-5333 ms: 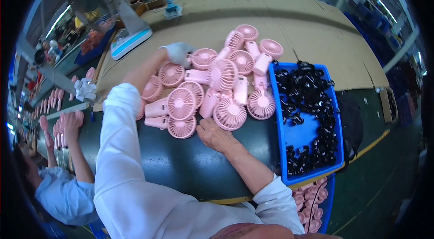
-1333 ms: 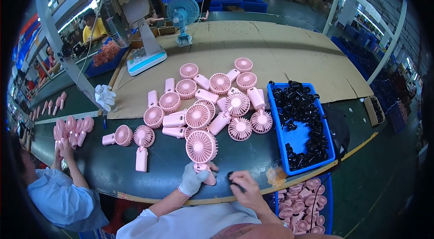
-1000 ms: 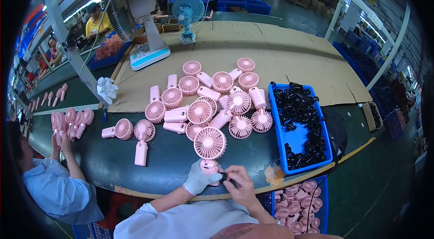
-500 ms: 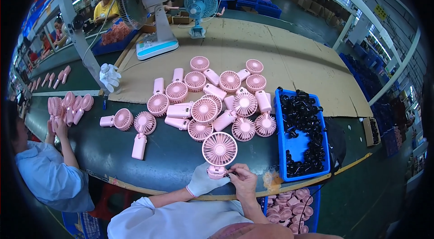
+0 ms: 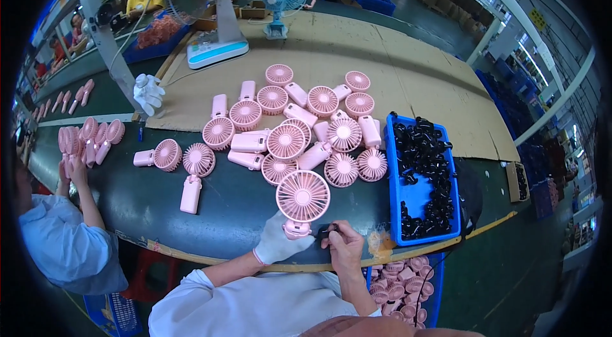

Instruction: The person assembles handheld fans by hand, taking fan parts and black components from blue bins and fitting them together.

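Observation:
My left hand (image 5: pixel 278 242), in a white glove, is closed round the handle of a pink handheld fan (image 5: pixel 303 197), whose round grille faces up toward me. My bare right hand (image 5: pixel 345 248) pinches a small black part (image 5: pixel 326 231) just right of the fan's handle, with a narrow gap between them. Part of the black piece is hidden by my fingers. Beyond my hands lies a loose group of pink handheld fans (image 5: pixel 286 140), some folded and some stretched out. A blue tray (image 5: pixel 415 199) of small black parts (image 5: pixel 421 152) stands to the right.
A cardboard sheet (image 5: pixel 440 88) covers the far tabletop, with a teal desk fan (image 5: pixel 276 29) and a larger fan (image 5: pixel 218 54) on it. Below the table edge sits a blue crate (image 5: pixel 436 304) of pink fans. A co-worker's blue sleeve (image 5: pixel 67 238) is at the left.
My right hand has drawn the black part slightly away to the right of the fan's handle. The held fan appears a little further left as the whole view shifts.

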Motion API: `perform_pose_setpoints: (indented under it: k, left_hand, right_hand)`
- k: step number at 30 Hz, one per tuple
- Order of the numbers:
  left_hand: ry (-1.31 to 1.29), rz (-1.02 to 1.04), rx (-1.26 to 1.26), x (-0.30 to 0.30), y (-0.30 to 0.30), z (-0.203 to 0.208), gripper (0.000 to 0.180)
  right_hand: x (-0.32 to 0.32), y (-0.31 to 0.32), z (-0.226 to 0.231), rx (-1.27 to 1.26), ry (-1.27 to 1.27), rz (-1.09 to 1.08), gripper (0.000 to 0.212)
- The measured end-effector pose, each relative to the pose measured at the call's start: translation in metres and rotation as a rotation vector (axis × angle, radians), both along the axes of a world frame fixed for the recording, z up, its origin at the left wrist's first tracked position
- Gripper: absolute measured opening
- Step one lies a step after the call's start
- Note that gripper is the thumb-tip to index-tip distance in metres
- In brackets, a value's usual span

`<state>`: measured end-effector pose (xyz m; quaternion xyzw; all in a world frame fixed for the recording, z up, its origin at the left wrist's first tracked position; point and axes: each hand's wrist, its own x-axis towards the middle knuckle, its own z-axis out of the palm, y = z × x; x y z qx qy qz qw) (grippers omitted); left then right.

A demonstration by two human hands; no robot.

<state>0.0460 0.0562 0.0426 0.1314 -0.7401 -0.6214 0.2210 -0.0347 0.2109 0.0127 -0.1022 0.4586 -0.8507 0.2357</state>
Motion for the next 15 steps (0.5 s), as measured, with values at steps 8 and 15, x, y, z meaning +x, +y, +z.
perform_pose_setpoints:
  k: [8,15]
  left_hand:
    - [-0.196,-0.085,0.099,-0.008,-0.013,-0.007,0.029]
    - [-0.225,-0.056,-0.157,-0.027,-0.023,0.008,0.042]
  right_hand:
    - [0.004,-0.019,0.02,0.112,0.052,0.085,0.014]
    - [-0.006,-0.049,0.013,0.182,0.052,0.063,0.008]
